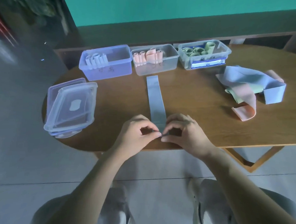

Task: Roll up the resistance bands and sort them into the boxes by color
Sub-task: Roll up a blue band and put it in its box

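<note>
A blue resistance band (155,98) lies flat and stretched out on the wooden table (193,123), running from the boxes toward me. My left hand (137,131) and my right hand (183,130) both pinch its near end at the table's front edge. Three clear boxes stand at the back: the left box (111,72) holds rolled blue bands, the middle box (169,64) rolled pink bands, the right box (224,54) rolled green bands.
A loose pile of unrolled blue, pink and green bands (248,88) lies at the right of the table. Stacked box lids (72,107) sit at the left edge. My shoes are on the tiled floor below.
</note>
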Demonstrator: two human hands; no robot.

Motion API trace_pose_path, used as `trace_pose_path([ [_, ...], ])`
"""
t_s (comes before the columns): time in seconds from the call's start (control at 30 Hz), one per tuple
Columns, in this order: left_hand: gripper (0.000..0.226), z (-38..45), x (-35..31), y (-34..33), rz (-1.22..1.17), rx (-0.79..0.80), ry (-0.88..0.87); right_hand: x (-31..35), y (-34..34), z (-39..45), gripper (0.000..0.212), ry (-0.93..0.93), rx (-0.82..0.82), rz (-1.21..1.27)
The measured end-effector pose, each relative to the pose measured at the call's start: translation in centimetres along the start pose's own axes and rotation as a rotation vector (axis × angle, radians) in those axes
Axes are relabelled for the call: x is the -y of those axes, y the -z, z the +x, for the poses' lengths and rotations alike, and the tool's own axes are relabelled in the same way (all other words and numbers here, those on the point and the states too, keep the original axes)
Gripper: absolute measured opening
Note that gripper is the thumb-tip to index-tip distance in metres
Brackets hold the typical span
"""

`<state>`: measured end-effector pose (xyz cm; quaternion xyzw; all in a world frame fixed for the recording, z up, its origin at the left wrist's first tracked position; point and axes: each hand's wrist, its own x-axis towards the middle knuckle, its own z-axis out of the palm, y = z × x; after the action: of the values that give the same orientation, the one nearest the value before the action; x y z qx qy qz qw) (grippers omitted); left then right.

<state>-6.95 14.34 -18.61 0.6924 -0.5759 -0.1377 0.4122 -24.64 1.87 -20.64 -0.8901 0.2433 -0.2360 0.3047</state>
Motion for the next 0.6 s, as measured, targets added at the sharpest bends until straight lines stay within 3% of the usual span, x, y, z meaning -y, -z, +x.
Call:
trace_pose_path([
  [0.17, 0.01, 0.1, 1.1, 0.2, 0.119, 0.093, -0.046, -0.6, 0.1, 0.2, 0.017, 0.042, 0.013, 0.024],
  [0.47, 0.014, 0.6, 2.1, 0.3, 0.176, 0.065, -0.147, -0.1, 0.3, 0.6, 0.021, 0.03, 0.078, -0.084],
  [0.6, 0.023, 1.0, 1.7, 0.3, 0.185, 0.097, -0.029, 0.3, 0.5, 1.0, 0.014, -0.038, 0.089, -0.056],
])
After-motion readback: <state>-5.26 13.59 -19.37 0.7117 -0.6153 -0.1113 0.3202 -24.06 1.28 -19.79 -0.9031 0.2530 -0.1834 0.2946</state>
